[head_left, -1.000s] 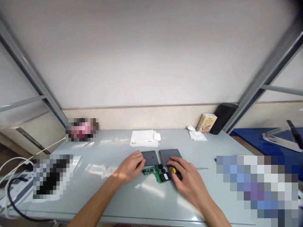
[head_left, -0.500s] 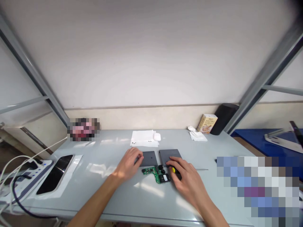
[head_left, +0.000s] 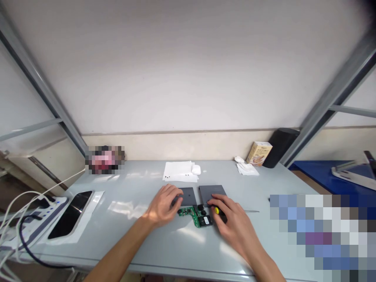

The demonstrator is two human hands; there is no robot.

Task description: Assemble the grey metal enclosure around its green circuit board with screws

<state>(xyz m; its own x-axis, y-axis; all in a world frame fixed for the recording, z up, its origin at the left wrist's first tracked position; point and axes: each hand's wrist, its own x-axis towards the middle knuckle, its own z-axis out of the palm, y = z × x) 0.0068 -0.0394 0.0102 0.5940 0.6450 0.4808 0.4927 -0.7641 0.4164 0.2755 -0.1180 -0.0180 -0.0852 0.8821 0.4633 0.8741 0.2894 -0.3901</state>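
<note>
So here's the layout: a green circuit board (head_left: 194, 214) lies on the bench (head_left: 164, 254) between both hands, right in front of two dark flat covers. The left cover (head_left: 188, 195) is partly under the left hand (head_left: 163, 205), whose fingers curl over its far-left end. Can't tell whether that grip is actually pinching anything or just resting there. The right hand (head_left: 235, 215) has its grip wrapped around a screwdriver (head_left: 216, 210), yellow end facing the board and the thin shaft sticking out to the right. Some of those fingers also sit over the near edge of the right cover (head_left: 210, 192).

What would worry me: the black block (head_left: 205, 221) with the white label, at the right end of the board, is just beside the right hand. If that hand swings or rolls the screwdriver, I reckon it could knock the block or shove the board sideways. A careless turn might also scrape something with that long shaft. And if the left hand drags its cover toward the body, the cover's near edge could push into the board; they look about touching, hard to say.

Also, those tiny dark bits (head_left: 167, 177) on the white paper (head_left: 178, 169) behind look like screws to me. One bump or tug on the sheet and they'd likely scatter.
</note>
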